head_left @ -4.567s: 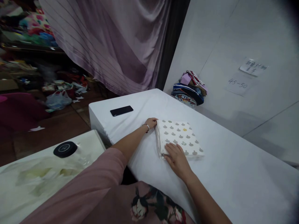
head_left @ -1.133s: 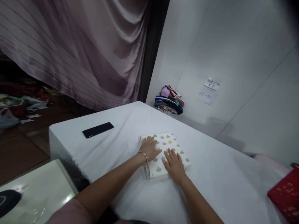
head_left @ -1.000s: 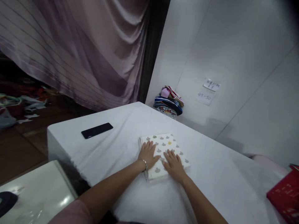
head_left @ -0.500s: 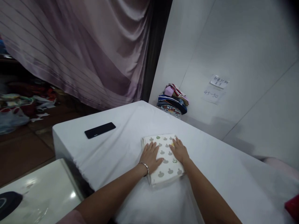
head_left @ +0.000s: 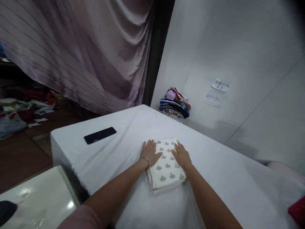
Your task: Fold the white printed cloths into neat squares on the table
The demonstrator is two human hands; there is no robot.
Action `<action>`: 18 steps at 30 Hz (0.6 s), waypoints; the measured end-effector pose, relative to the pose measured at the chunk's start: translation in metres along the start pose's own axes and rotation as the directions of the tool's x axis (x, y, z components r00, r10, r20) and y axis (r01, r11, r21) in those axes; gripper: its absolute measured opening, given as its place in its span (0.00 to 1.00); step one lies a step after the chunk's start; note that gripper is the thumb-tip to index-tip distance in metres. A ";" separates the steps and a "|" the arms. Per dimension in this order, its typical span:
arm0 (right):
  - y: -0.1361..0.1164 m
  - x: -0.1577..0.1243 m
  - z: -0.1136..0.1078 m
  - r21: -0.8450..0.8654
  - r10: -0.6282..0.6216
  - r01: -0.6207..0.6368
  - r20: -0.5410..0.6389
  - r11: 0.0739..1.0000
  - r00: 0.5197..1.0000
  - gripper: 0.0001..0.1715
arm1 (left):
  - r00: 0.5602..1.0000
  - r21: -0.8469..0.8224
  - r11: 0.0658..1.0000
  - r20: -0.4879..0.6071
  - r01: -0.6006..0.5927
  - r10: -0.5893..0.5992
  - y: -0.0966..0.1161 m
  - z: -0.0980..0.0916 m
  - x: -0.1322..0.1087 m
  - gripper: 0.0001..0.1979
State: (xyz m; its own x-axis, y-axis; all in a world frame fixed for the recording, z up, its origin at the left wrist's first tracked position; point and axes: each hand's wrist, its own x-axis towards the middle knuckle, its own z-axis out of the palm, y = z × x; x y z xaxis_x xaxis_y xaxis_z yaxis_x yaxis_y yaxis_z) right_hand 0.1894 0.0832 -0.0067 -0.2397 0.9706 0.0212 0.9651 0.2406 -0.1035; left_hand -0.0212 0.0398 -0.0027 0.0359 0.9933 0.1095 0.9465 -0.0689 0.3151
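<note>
A folded white cloth (head_left: 166, 171) printed with grey and green motifs lies on the white-covered table (head_left: 128, 140). My left hand (head_left: 149, 153), with a bracelet at its wrist, rests flat on the cloth's left edge, thumb pointing inward. Across from it, my right hand (head_left: 182, 156) presses flat on the right edge, fingers stretched forward. Both palms face down, and some of the cloth's border is hidden under them. Its layers show along the near left edge.
A black phone (head_left: 100, 135) lies on the table to the left. Folded clothes (head_left: 175, 105) are stacked by the wall beyond the far edge. A pink curtain (head_left: 95, 57) hangs behind. At lower left is a glossy pale surface (head_left: 45, 197), and something red (head_left: 297, 211) is at far right.
My left hand has slid forward and left across the cloth, from its middle left part to its upper left edge. My right hand stays on the right side. The view has shifted slightly.
</note>
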 end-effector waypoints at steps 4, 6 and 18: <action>-0.002 0.006 -0.010 0.031 0.028 -0.031 0.083 0.999 0.996 0.34 | 1.000 0.021 1.000 -0.014 -0.006 0.006 -0.003 0.007 -0.002 0.38; -0.006 0.013 -0.018 0.052 0.031 -0.035 0.087 0.998 0.996 0.35 | 1.000 0.023 1.000 -0.016 -0.008 0.008 -0.002 0.008 -0.003 0.38; -0.016 0.036 -0.006 0.113 -0.021 0.008 0.118 0.994 0.993 0.37 | 1.000 0.099 0.995 -0.009 -0.016 0.017 -0.004 0.013 0.000 0.39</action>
State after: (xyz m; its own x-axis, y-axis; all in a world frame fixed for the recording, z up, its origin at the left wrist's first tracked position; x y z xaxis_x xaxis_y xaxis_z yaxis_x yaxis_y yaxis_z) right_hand 0.1657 0.1142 0.0020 -0.2711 0.9579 -0.0941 0.9450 0.2463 -0.2151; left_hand -0.0210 0.0407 -0.0159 0.0493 0.9912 0.1229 0.9729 -0.0754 0.2184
